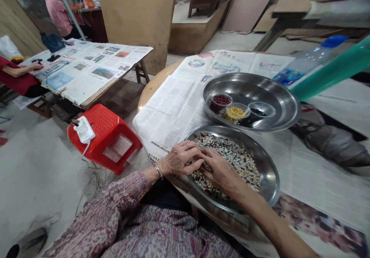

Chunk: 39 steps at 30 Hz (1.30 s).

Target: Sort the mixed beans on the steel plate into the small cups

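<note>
A near steel basin [273,188] holds a spread of mixed beans and grains [235,159], white, yellow, dark red and black. My left hand [182,158], with a bangle at the wrist, is over the basin's left rim with its fingers curled. Against its fingertips is my right hand [219,171], fingers bent and pressed together above the mix. Whatever lies between the fingers is hidden. Just beyond, a second steel basin [285,100] holds three clear cups: one of red beans [221,99], one of yellow beans [234,113] and one of black beans [258,112].
Newspaper [173,100] covers the round table. To the right are a blue-capped plastic bottle [306,63], a green tube [332,71] and a grey bundle [332,140]. A red stool [106,127] bears a power strip [84,129]. Two people are near another newspaper-covered table [86,77].
</note>
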Tool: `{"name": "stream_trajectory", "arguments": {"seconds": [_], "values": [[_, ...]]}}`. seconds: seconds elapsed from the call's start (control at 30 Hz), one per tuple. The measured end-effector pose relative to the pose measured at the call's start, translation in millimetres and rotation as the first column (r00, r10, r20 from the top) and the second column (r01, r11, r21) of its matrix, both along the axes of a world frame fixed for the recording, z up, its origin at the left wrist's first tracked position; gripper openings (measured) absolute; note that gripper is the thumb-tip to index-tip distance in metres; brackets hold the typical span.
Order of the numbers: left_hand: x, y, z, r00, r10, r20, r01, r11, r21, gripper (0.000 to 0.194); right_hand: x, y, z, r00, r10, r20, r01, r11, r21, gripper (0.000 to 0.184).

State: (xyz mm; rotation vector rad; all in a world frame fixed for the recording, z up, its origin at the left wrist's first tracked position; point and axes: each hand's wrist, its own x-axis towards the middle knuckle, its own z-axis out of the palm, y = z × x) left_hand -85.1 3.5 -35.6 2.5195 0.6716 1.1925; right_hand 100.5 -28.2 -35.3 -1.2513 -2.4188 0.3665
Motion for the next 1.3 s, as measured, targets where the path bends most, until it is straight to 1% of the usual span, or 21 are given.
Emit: {"name": "stream_trajectory", "arguments": {"seconds": [0.03, 0.07, 0.13, 0.17, 0.27, 0.33, 0.4, 0.47, 0.53, 0.6, 0.7, 0.77, 0.8, 0.87, 0.93, 1.0, 1.07, 1.13, 1.2, 1.3], "values": [[0, 0, -0.2, 1.000, -0.003, -0.024, 0.003, 1.000, -0.014, 0.017, 4, -3, 0.2, 1.000, 0.017, 0.026, -0.016, 0.999, -0.030, 0.023], [-1, 0, -0.5, 0.999, -0.006, -0.050, 0.004, 1.000, -0.031, 0.018, 10, -7, 0.6, 0.998, 0.010, 0.067, -0.006, 0.999, -0.052, 0.023], [-1, 0, -1.5, 0.996, -0.006, -0.085, 0.001, 0.998, -0.060, 0.019, 28, -15, 2.0, 0.989, -0.042, 0.144, 0.051, 0.997, -0.061, 0.025], [-2, 0, -2.2, 0.996, -0.008, -0.094, 0.002, 0.998, -0.068, 0.019, 38, -20, 3.0, 0.985, -0.076, 0.157, 0.083, 0.996, -0.040, 0.026], [-2, -1, -4.3, 0.993, -0.014, -0.120, 0.007, 0.998, -0.063, 0.020, 62, -40, 7.8, 0.977, -0.174, 0.123, 0.170, 0.984, 0.046, 0.024], [-2, -1, -5.5, 0.990, -0.018, -0.137, 0.011, 0.999, -0.052, 0.021, 68, -55, 11.9, 0.969, -0.212, 0.125, 0.210, 0.977, 0.029, 0.023], [-3, -1, -6.1, 0.990, -0.017, -0.143, 0.011, 0.999, -0.046, 0.021, 67, -66, 15.3, 0.974, -0.176, 0.143, 0.186, 0.981, -0.058, 0.025], [-3, 0, -6.0, 0.990, -0.019, -0.141, 0.013, 0.999, -0.048, 0.020, 62, -70, 16.7, 0.985, -0.102, 0.142, 0.119, 0.986, -0.118, 0.027], [-2, 0, -5.2, 0.991, -0.028, -0.133, 0.021, 0.998, -0.055, 0.021, 58, -66, 15.3, 0.986, -0.096, 0.140, 0.110, 0.989, -0.097, 0.027], [-2, 0, -4.0, 0.992, -0.033, -0.122, 0.026, 0.998, -0.059, 0.021, 60, -54, 11.6, 0.972, -0.186, 0.145, 0.190, 0.982, -0.011, 0.028], [-2, 0, -2.6, 0.995, -0.027, -0.099, 0.022, 0.999, -0.048, 0.022, 68, -31, 4.1, 0.917, -0.367, 0.157, 0.355, 0.930, 0.100, 0.035], [-2, 0, -2.3, 0.995, -0.020, -0.101, 0.016, 0.999, -0.042, 0.023, 68, -17, -0.8, 0.888, -0.429, 0.165, 0.415, 0.903, 0.111, 0.038], [-2, 0, -2.4, 0.994, -0.018, -0.108, 0.013, 0.999, -0.042, 0.023, 65, -12, -2.9, 0.886, -0.436, 0.158, 0.425, 0.900, 0.102, 0.039], [-2, 0, -2.7, 0.991, -0.017, -0.132, 0.011, 0.999, -0.047, 0.024, 53, -5, -6.5, 0.907, -0.406, 0.112, 0.401, 0.913, 0.072, 0.039], [-3, 0, -3.0, 0.989, -0.019, -0.147, 0.012, 0.999, -0.047, 0.024, 37, -2, -8.1, 0.934, -0.353, 0.052, 0.351, 0.936, 0.032, 0.031], [-3, 0, -3.1, 0.988, -0.021, -0.154, 0.014, 0.999, -0.044, 0.023, 25, -2, -7.2, 0.961, -0.277, 0.022, 0.278, 0.960, -0.036, 0.020], [-3, 0, -3.3, 0.986, -0.018, -0.167, 0.010, 0.999, -0.047, 0.022, 20, -6, -3.3, 0.979, -0.206, 0.000, 0.205, 0.974, -0.097, 0.020], [-3, 0, -3.6, 0.982, -0.018, -0.187, 0.007, 0.998, -0.058, 0.022, 21, -15, 3.0, 0.987, -0.161, -0.019, 0.159, 0.984, -0.079, 0.023], [-3, -1, -4.2, 0.982, -0.020, -0.188, 0.007, 0.997, -0.071, 0.022, 25, -27, 10.6, 0.995, -0.096, -0.019, 0.096, 0.995, -0.006, 0.023], [-3, -2, -4.4, 0.990, -0.020, -0.137, 0.007, 0.996, -0.094, 0.022, 24, -43, 20.3, 0.992, 0.114, 0.045, -0.116, 0.993, 0.039, 0.021]]}}
